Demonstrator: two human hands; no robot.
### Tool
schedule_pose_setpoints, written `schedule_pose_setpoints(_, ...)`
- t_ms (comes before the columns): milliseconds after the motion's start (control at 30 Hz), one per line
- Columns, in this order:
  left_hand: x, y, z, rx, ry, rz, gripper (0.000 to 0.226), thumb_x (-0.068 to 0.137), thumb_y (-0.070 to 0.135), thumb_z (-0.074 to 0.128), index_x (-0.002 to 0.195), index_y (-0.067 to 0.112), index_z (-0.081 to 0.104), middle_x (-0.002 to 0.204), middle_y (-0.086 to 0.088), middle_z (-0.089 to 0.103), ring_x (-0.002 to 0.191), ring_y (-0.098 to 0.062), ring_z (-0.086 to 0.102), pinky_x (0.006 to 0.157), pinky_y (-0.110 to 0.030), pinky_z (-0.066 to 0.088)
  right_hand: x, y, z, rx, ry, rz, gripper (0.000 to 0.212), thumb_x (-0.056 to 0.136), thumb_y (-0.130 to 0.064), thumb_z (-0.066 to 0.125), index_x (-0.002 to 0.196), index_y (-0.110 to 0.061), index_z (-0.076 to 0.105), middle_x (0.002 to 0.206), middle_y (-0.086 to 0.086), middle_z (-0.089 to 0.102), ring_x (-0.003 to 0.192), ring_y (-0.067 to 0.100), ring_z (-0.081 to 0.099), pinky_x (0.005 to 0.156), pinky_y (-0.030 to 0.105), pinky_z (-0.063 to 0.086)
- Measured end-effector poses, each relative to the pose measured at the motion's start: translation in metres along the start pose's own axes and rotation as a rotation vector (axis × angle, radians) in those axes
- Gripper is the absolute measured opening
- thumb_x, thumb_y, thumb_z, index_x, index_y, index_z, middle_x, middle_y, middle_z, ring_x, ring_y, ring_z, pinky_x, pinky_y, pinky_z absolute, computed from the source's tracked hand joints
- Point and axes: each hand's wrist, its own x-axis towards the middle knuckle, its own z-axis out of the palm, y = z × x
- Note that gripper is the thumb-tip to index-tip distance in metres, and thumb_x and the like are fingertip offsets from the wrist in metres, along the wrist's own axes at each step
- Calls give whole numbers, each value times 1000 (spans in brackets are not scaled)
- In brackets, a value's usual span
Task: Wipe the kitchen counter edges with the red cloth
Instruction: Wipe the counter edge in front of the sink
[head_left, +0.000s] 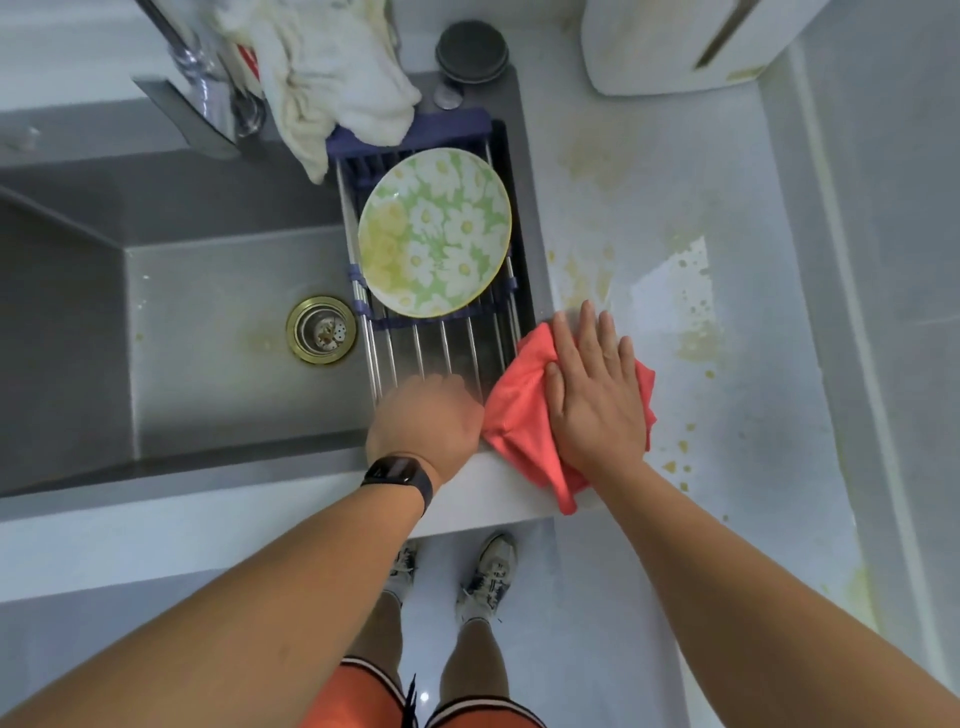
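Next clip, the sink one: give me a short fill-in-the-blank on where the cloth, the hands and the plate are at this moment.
1. The right hand presses flat on the ____ cloth.
2. The flowered plate lies on the ____ across the sink.
3. A dark band sits on the ____ wrist.
4. The white towel hangs beside the ____.

Missing words: red; rack; left; faucet
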Motion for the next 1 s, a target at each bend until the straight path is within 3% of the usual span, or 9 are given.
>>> schedule_pose_setpoints(133, 0, 0, 0, 16, -3, 5, 28, 94, 32, 41, 75, 19, 58, 68, 1, 57, 67, -25, 50, 61, -35, 33, 10, -2, -2, 18, 10, 3, 58, 111, -43, 15, 166, -29, 6, 174, 3, -2, 160, 20, -7, 129, 39, -8)
schedule_pose_setpoints(467, -1, 1, -1, 15, 46, 11, 26, 91, 29, 42, 70, 18, 54, 65, -1, 55, 65, -27, 51, 60, -32, 28, 35, -10, -2, 59, 77, 34, 57, 111, -43, 16, 166, -26, 16, 173, -1, 12, 160, 22, 1, 130, 43, 1)
schedule_pose_setpoints(700, -2, 2, -3, 6, 15, 15, 31, 93, 32, 37, 70, 19, 51, 66, 0, 56, 65, -26, 51, 60, -33, 29, 7, -8, 3, 49, 56, 61, 61, 111, -43, 16, 166, -20, 2, 173, 4, 0, 160, 20, -3, 130, 41, -1)
schedule_pose_setpoints(1000, 0, 0, -1, 27, -28, -4, 32, 93, 33, 39, 73, 17, 58, 68, -1, 59, 66, -26, 52, 61, -35, 37, 21, -5, -2, -13, 3, 20, 65, 108, -42, 20, 166, -21, -1, 174, 2, -5, 160, 19, -8, 130, 42, -3)
